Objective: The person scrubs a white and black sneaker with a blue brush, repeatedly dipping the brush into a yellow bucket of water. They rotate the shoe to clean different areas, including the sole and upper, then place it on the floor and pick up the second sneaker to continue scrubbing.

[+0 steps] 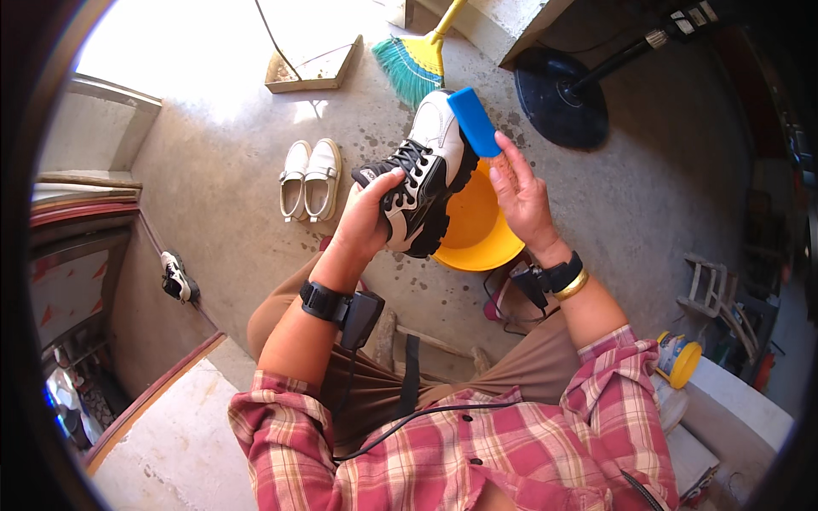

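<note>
My left hand (365,214) grips a black-and-white lace-up sneaker (438,128) by its ankle opening, with the thumb over the tongue. The toe points away from me and the chunky black sole faces right. In my right hand (525,198) is a scrub brush with a blue back (474,121) and brownish bristles (503,167). The far end of the brush lies at the toe's right edge; whether its bristles press on the sneaker is hidden. Below both hands stands a yellow basin (476,255) on the concrete floor, partly covered by the sneaker.
White slip-on shoes (310,179) sit on the floor at left, and another black-and-white sneaker (177,276) lies by the left wall. A green-bristled broom (409,67), a dustpan (307,83) and a round black stand base (562,102) are ahead. A yellow-lidded tub (680,361) stands right.
</note>
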`<move>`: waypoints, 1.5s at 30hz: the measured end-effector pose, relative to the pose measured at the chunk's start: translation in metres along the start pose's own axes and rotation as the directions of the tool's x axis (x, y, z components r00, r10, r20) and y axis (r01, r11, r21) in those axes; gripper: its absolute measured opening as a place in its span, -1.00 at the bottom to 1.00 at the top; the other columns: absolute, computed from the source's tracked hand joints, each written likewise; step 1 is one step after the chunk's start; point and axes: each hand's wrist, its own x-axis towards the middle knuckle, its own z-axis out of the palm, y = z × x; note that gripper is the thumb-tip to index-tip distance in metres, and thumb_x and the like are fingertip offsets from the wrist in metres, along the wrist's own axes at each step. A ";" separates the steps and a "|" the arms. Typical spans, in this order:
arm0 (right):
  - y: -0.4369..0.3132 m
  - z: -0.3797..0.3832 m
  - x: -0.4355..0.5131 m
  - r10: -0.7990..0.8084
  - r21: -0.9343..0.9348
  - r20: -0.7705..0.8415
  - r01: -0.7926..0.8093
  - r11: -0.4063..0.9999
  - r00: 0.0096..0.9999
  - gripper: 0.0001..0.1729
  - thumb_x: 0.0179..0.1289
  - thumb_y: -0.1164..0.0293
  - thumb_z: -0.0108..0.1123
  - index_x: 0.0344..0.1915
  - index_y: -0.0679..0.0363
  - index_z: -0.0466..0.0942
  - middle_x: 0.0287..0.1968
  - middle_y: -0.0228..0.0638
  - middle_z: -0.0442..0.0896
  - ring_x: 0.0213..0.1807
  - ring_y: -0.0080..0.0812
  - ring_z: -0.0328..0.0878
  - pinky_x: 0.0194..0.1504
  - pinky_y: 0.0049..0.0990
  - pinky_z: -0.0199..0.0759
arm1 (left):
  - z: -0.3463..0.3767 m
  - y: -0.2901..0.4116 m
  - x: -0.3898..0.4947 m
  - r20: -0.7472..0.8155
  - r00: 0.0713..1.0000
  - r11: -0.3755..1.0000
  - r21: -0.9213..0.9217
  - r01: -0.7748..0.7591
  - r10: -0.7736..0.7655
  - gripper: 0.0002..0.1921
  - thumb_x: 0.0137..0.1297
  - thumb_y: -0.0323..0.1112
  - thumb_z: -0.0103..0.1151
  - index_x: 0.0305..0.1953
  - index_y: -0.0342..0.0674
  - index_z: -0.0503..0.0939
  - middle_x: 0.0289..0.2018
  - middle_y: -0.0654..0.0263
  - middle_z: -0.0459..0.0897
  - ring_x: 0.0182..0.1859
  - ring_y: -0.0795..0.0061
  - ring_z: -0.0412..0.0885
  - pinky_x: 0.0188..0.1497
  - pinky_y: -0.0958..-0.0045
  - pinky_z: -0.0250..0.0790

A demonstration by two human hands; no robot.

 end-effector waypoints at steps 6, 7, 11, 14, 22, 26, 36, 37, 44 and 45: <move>-0.011 0.012 -0.021 -0.132 0.109 0.220 0.110 0.988 0.967 -0.48 0.40 0.41 0.11 0.32 0.20 0.33 -0.21 -0.09 0.69 -0.19 -0.23 0.72 -0.14 -0.43 0.56 | -0.014 0.005 0.007 -0.016 0.998 0.981 -0.184 0.055 -0.059 -0.74 0.33 -0.35 0.07 -0.05 -0.39 0.50 -0.13 0.05 0.68 -0.12 0.20 0.67 0.06 0.23 0.53; -0.009 0.011 -0.019 -0.080 0.039 0.175 0.075 0.996 0.981 -0.49 0.40 0.41 0.11 0.32 0.19 0.33 -0.21 -0.10 0.70 -0.19 -0.23 0.72 -0.15 -0.43 0.56 | -0.013 0.004 0.007 -0.073 0.994 0.988 -0.139 0.073 -0.084 -0.74 0.33 -0.36 0.07 -0.05 -0.40 0.50 -0.14 0.05 0.68 -0.13 0.20 0.68 0.05 0.24 0.53; 0.000 -0.003 0.004 0.018 -0.081 0.045 -0.014 0.997 0.999 -0.49 0.40 0.39 0.11 0.32 0.15 0.33 -0.19 -0.10 0.71 -0.20 -0.23 0.72 -0.18 -0.45 0.56 | -0.001 -0.011 -0.001 -0.075 0.994 0.997 -0.027 0.075 -0.077 -0.80 0.25 -0.50 0.05 -0.11 -0.44 0.47 -0.27 0.11 0.66 -0.29 0.30 0.69 -0.17 0.31 0.61; -0.005 0.000 0.002 0.026 0.008 0.051 -0.026 1.000 0.998 -0.48 0.41 0.37 0.11 0.32 0.20 0.33 -0.13 -0.04 0.71 -0.16 -0.21 0.73 -0.17 -0.44 0.57 | 0.000 -0.012 -0.004 -0.102 0.988 0.994 -0.020 0.111 -0.113 -0.80 0.26 -0.49 0.04 -0.12 -0.48 0.47 -0.27 0.09 0.66 -0.29 0.27 0.69 -0.18 0.29 0.60; 0.015 0.012 -0.001 0.007 0.053 0.026 -0.009 0.999 1.000 -0.51 0.41 0.33 0.13 0.30 0.16 0.38 -0.09 -0.08 0.71 -0.12 -0.26 0.72 -0.11 -0.43 0.55 | -0.009 -0.008 0.001 -0.113 0.975 0.982 -0.007 0.190 -0.190 -0.82 0.24 -0.51 0.03 -0.15 -0.46 0.47 -0.28 0.09 0.65 -0.29 0.26 0.68 -0.17 0.27 0.59; 0.046 -0.003 0.012 0.287 0.007 -0.072 -0.287 0.958 0.955 -0.54 0.43 0.32 0.10 0.26 0.23 0.41 -0.13 -0.17 0.72 -0.15 -0.47 0.67 -0.13 -0.50 0.51 | -0.006 -0.005 -0.006 -0.197 0.972 0.989 0.054 0.141 -0.128 -0.80 0.25 -0.50 0.03 -0.14 -0.47 0.46 -0.27 0.09 0.64 -0.29 0.27 0.68 -0.17 0.29 0.59; 0.187 0.059 -0.040 0.701 -0.628 0.422 -0.373 0.684 0.575 -0.58 0.28 0.26 0.06 0.06 0.22 0.54 -0.12 0.09 0.66 -0.07 0.10 0.61 -0.06 -0.08 0.49 | -0.020 0.010 -0.014 -0.217 0.963 0.987 -0.049 0.155 -0.162 -0.80 0.25 -0.47 0.06 -0.15 -0.48 0.48 -0.29 0.11 0.65 -0.30 0.32 0.67 -0.18 0.33 0.57; 0.200 0.068 -0.049 0.796 -0.641 0.209 -0.535 0.551 0.568 -0.63 0.28 0.30 0.02 0.00 0.23 0.57 -0.14 0.15 0.65 -0.04 0.16 0.58 -0.02 -0.03 0.46 | -0.021 0.009 -0.015 -0.226 0.961 0.987 -0.049 0.152 -0.159 -0.81 0.25 -0.47 0.06 -0.16 -0.47 0.49 -0.29 0.12 0.65 -0.30 0.33 0.67 -0.18 0.34 0.57; 0.245 0.083 -0.088 0.865 -0.616 0.457 -0.627 0.477 0.209 -0.59 0.28 0.26 0.08 0.03 0.27 0.57 -0.11 0.08 0.67 -0.11 0.03 0.65 -0.10 -0.10 0.51 | -0.025 0.008 -0.008 -0.244 0.956 0.987 -0.038 0.156 -0.160 -0.83 0.24 -0.49 0.08 -0.17 -0.45 0.49 -0.29 0.14 0.65 -0.31 0.35 0.67 -0.19 0.36 0.57; 0.244 0.082 -0.086 0.827 -0.678 0.432 -0.475 0.561 0.359 -0.58 0.27 0.24 0.11 0.00 0.27 0.58 -0.16 0.02 0.68 -0.22 -0.04 0.64 -0.21 -0.17 0.52 | -0.025 0.008 -0.007 -0.258 0.953 0.988 -0.042 0.151 -0.157 -0.83 0.24 -0.49 0.08 -0.17 -0.45 0.48 -0.30 0.13 0.65 -0.31 0.35 0.67 -0.19 0.36 0.57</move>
